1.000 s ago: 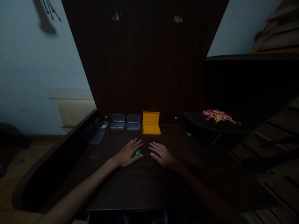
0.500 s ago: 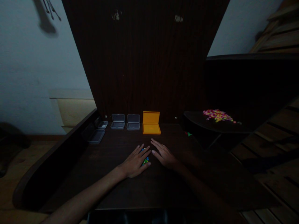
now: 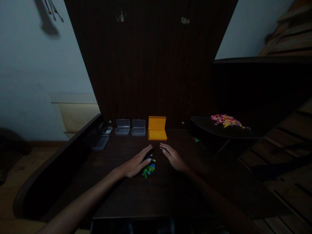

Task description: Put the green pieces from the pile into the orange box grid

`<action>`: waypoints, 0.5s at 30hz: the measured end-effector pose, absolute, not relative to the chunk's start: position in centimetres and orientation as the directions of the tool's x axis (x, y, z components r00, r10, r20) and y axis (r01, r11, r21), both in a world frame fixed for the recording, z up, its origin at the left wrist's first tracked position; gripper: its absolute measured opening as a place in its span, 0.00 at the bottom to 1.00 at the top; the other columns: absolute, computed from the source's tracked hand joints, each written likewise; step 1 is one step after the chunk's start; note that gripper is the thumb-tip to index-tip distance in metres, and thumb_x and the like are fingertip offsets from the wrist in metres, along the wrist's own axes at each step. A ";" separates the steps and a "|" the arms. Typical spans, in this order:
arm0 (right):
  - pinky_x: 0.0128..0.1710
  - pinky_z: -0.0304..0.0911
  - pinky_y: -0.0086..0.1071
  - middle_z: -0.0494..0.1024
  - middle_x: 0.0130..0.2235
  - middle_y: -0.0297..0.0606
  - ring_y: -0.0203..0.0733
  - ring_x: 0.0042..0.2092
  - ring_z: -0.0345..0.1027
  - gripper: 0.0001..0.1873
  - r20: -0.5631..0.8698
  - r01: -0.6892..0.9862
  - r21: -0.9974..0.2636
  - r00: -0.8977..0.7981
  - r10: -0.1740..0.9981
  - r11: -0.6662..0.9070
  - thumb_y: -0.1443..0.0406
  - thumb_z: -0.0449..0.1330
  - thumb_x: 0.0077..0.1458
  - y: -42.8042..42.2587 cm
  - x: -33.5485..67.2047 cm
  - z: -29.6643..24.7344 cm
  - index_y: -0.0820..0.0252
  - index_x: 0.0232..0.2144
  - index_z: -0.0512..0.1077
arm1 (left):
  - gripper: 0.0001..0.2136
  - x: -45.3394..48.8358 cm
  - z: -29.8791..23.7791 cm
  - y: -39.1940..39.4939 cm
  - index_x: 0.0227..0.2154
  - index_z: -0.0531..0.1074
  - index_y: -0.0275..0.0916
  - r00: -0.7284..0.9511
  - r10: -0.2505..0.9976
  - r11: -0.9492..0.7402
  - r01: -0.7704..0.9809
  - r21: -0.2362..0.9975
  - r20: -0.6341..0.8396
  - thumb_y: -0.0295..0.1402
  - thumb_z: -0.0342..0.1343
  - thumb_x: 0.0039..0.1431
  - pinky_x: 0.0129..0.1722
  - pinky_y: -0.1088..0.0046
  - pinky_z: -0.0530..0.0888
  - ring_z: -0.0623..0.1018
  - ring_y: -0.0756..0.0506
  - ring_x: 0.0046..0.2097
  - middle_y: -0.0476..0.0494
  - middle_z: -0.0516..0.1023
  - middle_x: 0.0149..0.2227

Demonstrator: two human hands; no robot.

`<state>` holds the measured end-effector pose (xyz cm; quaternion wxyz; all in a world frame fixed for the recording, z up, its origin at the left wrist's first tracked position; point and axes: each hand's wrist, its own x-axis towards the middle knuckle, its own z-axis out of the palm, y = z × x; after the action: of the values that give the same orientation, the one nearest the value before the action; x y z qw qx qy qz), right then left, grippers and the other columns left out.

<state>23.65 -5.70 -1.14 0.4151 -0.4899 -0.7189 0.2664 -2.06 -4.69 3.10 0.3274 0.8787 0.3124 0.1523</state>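
Note:
A small heap of green, blue and pale plastic pieces (image 3: 149, 169) lies on the dark desk (image 3: 136, 198), too small for me to tell their exact kind. My left hand (image 3: 135, 164) rests on its edge at the heap's left side, fingers stretched forward and thumb out over some of the pieces, which it partly hides. To the right, apart from the heap, my right hand (image 3: 173, 158) is held with fingers extended and nothing in it. Beyond both hands stands a yellow box (image 3: 157, 134) with its lid raised.
Two clear plastic boxes (image 3: 122, 131) with raised lids stand left of the yellow one. Another clear tray (image 3: 100, 143) lies by the left side panel. Many pink and yellow bits (image 3: 226, 121) cover part of the right shelf (image 3: 207, 128). Red and green pieces (image 3: 196, 139) lie below it.
My left hand has turned from lying flat over the heap onto its edge and shifted left, uncovering more pieces. My right hand has moved slightly right.

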 end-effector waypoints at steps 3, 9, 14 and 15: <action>0.63 0.55 0.46 0.70 0.58 0.44 0.46 0.60 0.62 0.23 0.345 0.518 -0.756 -0.203 0.916 0.399 0.52 0.47 0.65 -5.8 23.5 -1.0 0.56 0.52 0.71 | 0.29 -2.5 3.0 -3.5 0.67 0.47 0.40 0.696 0.713 -0.523 0.446 0.726 0.086 0.49 0.33 0.68 0.68 0.60 0.51 0.53 0.43 0.68 0.42 0.51 0.69; 0.63 0.51 0.52 0.68 0.60 0.42 0.47 0.61 0.60 0.21 0.273 0.644 -0.656 -0.284 0.919 0.394 0.54 0.46 0.66 -5.9 23.3 -0.7 0.53 0.54 0.70 | 0.25 -2.9 1.5 -2.1 0.63 0.58 0.40 0.678 0.716 -0.571 0.431 0.699 0.167 0.46 0.34 0.69 0.68 0.59 0.53 0.58 0.44 0.67 0.44 0.58 0.66; 0.63 0.47 0.56 0.63 0.63 0.43 0.49 0.63 0.56 0.22 0.225 0.752 -0.531 -0.319 0.921 0.390 0.56 0.45 0.66 -6.1 22.7 0.0 0.54 0.57 0.66 | 0.24 -3.2 1.0 -2.3 0.62 0.58 0.42 0.702 0.679 -0.642 0.425 0.638 0.214 0.44 0.35 0.70 0.67 0.60 0.55 0.60 0.45 0.66 0.45 0.59 0.66; 0.62 0.48 0.56 0.62 0.64 0.44 0.50 0.64 0.55 0.23 0.228 0.758 -0.502 -0.348 0.909 0.416 0.56 0.45 0.66 -6.3 22.5 0.2 0.55 0.58 0.65 | 0.24 -3.4 1.0 -2.4 0.63 0.58 0.42 0.708 0.675 -0.651 0.437 0.621 0.209 0.44 0.35 0.70 0.67 0.60 0.55 0.59 0.45 0.66 0.45 0.58 0.66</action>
<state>22.54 -6.25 0.19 0.2420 -0.5172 -0.8059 0.1563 -3.38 -2.42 0.99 0.2746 0.8824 0.3149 0.2164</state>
